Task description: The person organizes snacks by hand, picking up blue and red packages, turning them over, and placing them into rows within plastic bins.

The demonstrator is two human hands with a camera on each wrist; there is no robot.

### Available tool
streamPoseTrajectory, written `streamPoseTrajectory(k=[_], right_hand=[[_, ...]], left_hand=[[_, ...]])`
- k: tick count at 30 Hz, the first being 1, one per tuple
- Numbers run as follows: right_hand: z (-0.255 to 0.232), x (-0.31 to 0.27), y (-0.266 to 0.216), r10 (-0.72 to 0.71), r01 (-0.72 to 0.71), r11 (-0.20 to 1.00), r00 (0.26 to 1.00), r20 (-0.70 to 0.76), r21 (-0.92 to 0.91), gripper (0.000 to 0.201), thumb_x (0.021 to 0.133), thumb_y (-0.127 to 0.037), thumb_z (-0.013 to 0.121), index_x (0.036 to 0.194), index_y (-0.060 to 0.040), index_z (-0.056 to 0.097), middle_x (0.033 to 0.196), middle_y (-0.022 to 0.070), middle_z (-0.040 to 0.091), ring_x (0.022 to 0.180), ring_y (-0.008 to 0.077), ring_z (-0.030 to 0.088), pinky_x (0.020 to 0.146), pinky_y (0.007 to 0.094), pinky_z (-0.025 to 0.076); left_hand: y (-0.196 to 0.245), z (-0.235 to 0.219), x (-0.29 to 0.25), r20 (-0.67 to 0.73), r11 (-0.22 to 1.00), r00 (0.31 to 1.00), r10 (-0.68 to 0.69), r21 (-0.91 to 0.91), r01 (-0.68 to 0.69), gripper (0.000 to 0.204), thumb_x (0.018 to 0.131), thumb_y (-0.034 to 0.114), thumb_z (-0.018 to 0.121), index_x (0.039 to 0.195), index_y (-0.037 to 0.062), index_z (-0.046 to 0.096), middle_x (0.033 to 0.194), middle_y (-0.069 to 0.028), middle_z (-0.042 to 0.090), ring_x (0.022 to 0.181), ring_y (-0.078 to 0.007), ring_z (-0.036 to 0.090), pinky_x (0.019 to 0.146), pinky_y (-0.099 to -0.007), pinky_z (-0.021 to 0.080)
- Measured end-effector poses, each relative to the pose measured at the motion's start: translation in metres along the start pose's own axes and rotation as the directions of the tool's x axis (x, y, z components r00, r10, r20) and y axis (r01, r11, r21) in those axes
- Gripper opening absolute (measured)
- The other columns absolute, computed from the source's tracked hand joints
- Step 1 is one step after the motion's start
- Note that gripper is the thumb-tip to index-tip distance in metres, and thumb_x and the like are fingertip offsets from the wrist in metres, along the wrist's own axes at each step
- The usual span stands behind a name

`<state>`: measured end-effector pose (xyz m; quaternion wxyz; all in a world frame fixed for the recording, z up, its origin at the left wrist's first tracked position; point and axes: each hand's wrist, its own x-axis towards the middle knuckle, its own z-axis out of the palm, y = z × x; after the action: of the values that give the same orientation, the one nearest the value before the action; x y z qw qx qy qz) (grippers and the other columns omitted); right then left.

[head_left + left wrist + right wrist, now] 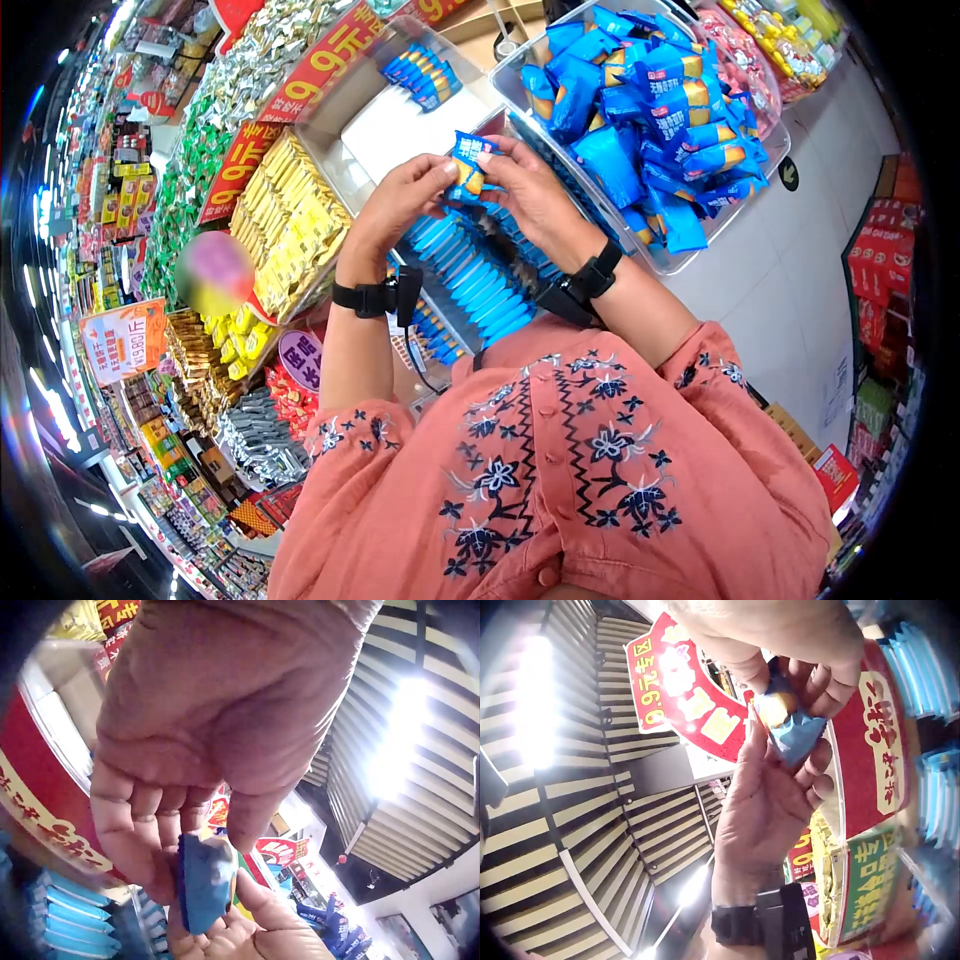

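Both hands pinch one small blue snack packet [467,166] with a golden biscuit picture on its wrapper, held above a bin. My left hand [405,198] grips its left side between thumb and fingers. On the other side, my right hand [540,192] has its thumb and fingers at the edge. The left wrist view shows the packet's plain blue face [206,885] between the two hands. Beneath the hands, rows of similar blue packets [470,275] stand on edge, packed closely together.
A clear plastic tub [665,262] heaped with loose blue packets [640,110] stands at the right. Beyond the hands, a short row of blue packets [422,77] lies on a white surface. Yellow packets [290,215] fill a bin at the left, beside red price signs [325,60].
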<state>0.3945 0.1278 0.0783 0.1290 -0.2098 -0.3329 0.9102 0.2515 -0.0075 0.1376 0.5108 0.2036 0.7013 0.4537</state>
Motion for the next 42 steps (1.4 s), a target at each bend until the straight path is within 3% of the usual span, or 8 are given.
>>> streamPoseTrajectory(k=[18, 24, 30, 33, 36, 40, 41, 42], right_hand=[[-0.002, 0.003, -0.004, 0.033, -0.031, 0.996, 0.999, -0.016, 0.081, 0.028, 0.097, -0.022, 0.066, 0.114, -0.0048, 0.052, 0.103, 0.0098, 0.065, 0.086, 0.0191, 0.068, 0.072, 0.0329, 0.058], [0.001, 0.007, -0.001, 0.003, -0.002, 0.998, 1.000, -0.009, 0.069, 0.028, 0.098, -0.020, 0.064, 0.115, -0.0023, 0.051, 0.102, 0.0115, 0.066, 0.085, 0.0202, 0.068, 0.074, 0.0350, 0.060], [0.004, 0.008, 0.000, 0.001, 0.000, 0.998, 1.000, -0.015, 0.057, 0.034, 0.097, -0.019, 0.063, 0.120, 0.0005, 0.048, 0.106, 0.0133, 0.063, 0.089, 0.0212, 0.068, 0.078, 0.0359, 0.060], [0.002, 0.006, 0.001, 0.008, -0.007, 0.999, 1.000, -0.027, 0.039, 0.036, 0.098, -0.020, 0.060, 0.124, 0.0015, 0.047, 0.110, 0.0152, 0.061, 0.093, 0.0217, 0.066, 0.079, 0.0361, 0.059], [-0.002, 0.004, 0.001, 0.052, -0.052, 0.998, 0.998, -0.031, -0.017, 0.036, 0.100, -0.019, 0.056, 0.127, 0.0021, 0.045, 0.115, 0.0166, 0.061, 0.099, 0.0228, 0.066, 0.081, 0.0345, 0.059], [-0.007, 0.004, 0.003, 0.079, -0.079, 0.997, 0.996, -0.032, -0.003, 0.034, 0.098, -0.018, 0.057, 0.124, 0.0006, 0.047, 0.110, 0.0149, 0.061, 0.091, 0.0217, 0.067, 0.075, 0.0345, 0.060], [-0.009, 0.005, 0.004, 0.087, -0.087, 0.996, 0.996, -0.030, -0.006, 0.035, 0.098, -0.017, 0.057, 0.125, 0.0010, 0.046, 0.109, 0.0154, 0.061, 0.090, 0.0222, 0.067, 0.074, 0.0340, 0.060], [-0.009, 0.004, 0.003, 0.094, -0.094, 0.996, 0.995, -0.036, -0.008, 0.036, 0.097, -0.017, 0.057, 0.126, 0.0021, 0.045, 0.109, 0.0161, 0.061, 0.090, 0.0227, 0.067, 0.074, 0.0339, 0.060]], left_hand=[[0.000, 0.001, 0.008, 0.001, 0.999, 1.000, -0.015, -0.032, 0.015, 0.039, 0.102, 0.040, 0.058, 0.118, 0.0040, 0.061, 0.088, -0.0021, 0.064, 0.068, -0.0098, 0.061, 0.060, -0.0217, 0.049], [-0.001, 0.007, 0.006, -0.071, 0.992, 0.997, 0.022, -0.125, -0.030, 0.038, 0.101, 0.038, 0.059, 0.117, 0.0037, 0.061, 0.094, -0.0015, 0.064, 0.078, -0.0095, 0.060, 0.064, -0.0236, 0.050], [0.005, -0.002, 0.008, -0.070, 0.997, 0.998, 0.002, -0.078, -0.007, 0.035, 0.097, 0.033, 0.065, 0.118, 0.0055, 0.062, 0.101, -0.0017, 0.066, 0.083, -0.0079, 0.060, 0.069, -0.0236, 0.051], [0.017, -0.029, 0.027, -0.210, 0.987, 0.964, 0.163, 0.032, -0.160, 0.035, 0.094, 0.032, 0.068, 0.115, 0.0056, 0.062, 0.103, -0.0021, 0.067, 0.088, -0.0090, 0.062, 0.077, -0.0266, 0.051], [0.029, -0.058, 0.062, -0.301, 0.958, 0.920, 0.249, 0.215, -0.189, 0.040, 0.093, 0.033, 0.068, 0.120, 0.0055, 0.059, 0.106, -0.0028, 0.067, 0.090, -0.0112, 0.063, 0.078, -0.0274, 0.048], [0.009, -0.079, 0.134, -0.269, 0.876, 0.912, 0.311, 0.453, -0.165, 0.033, 0.088, 0.028, 0.074, 0.110, 0.0054, 0.062, 0.098, -0.0028, 0.066, 0.085, -0.0117, 0.060, 0.074, -0.0252, 0.047], [-0.015, -0.090, 0.165, -0.250, 0.842, 0.883, 0.398, 0.481, -0.243, 0.030, 0.087, 0.026, 0.076, 0.104, 0.0042, 0.063, 0.093, -0.0024, 0.066, 0.082, -0.0127, 0.060, 0.073, -0.0274, 0.048], [-0.017, -0.088, 0.177, -0.253, 0.747, 0.874, 0.415, 0.643, -0.168, 0.029, 0.085, 0.025, 0.076, 0.100, 0.0021, 0.065, 0.087, -0.0042, 0.066, 0.080, -0.0144, 0.060, 0.072, -0.0310, 0.049]])
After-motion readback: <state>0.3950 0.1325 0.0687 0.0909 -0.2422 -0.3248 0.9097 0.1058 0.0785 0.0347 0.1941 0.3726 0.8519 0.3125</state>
